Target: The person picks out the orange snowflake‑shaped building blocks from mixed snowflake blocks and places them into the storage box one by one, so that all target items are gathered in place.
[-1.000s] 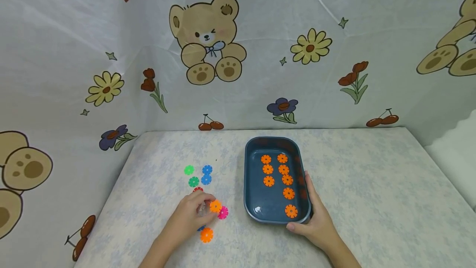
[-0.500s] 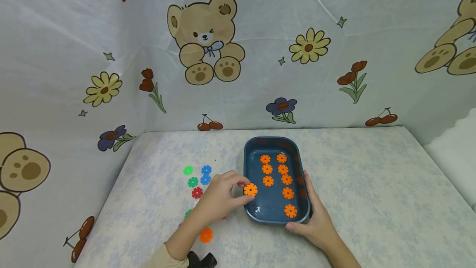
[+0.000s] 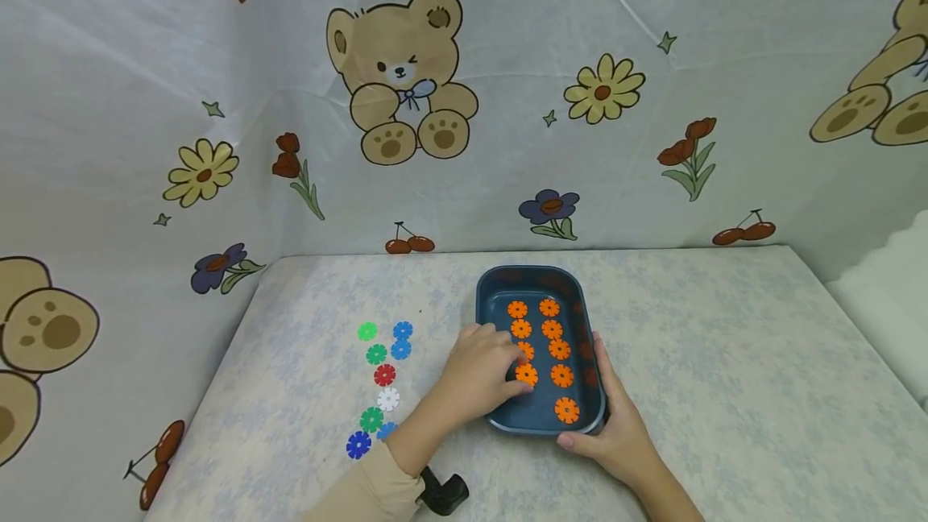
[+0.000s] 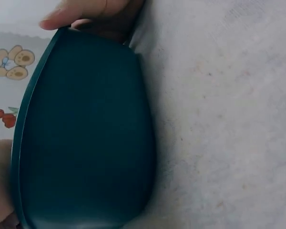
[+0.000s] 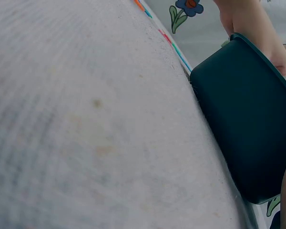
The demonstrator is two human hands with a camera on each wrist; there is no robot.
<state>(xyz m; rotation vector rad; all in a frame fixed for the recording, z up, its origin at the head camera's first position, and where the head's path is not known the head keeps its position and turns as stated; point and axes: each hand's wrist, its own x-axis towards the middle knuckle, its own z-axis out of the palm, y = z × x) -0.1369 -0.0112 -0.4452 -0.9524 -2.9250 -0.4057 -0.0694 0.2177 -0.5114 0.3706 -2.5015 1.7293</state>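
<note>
A dark blue rectangular tray [image 3: 529, 415] sits on the table, with two columns of orange notched plastic discs [image 3: 549, 308] on its floor. My left hand [image 3: 467, 373] reaches over the tray's left rim and pinches an orange notched disc [image 3: 526, 375] between thumb and fingers, low over the floor in the left column. The left fingers partly cover the disc just beyond it. My right hand [image 3: 622, 435] grips the tray's near right corner, thumb on the rim. In the left wrist view, the tray's outer wall [image 4: 86, 129] hides what lies inside.
Left of the tray, loose notched discs lie on the pale mottled table [image 3: 725, 361]: green [image 3: 376, 354], light blue [image 3: 402, 330], red [image 3: 385, 374], white [image 3: 388, 399] and dark blue [image 3: 358, 445]. A black strap mount [image 3: 445, 494] is at my left wrist. A bear-print cloth [image 3: 493, 208] rises behind.
My left hand has carried the orange disc rightward from the loose discs, across the rim and into the tray's left column. My right hand keeps its grip on the tray.
</note>
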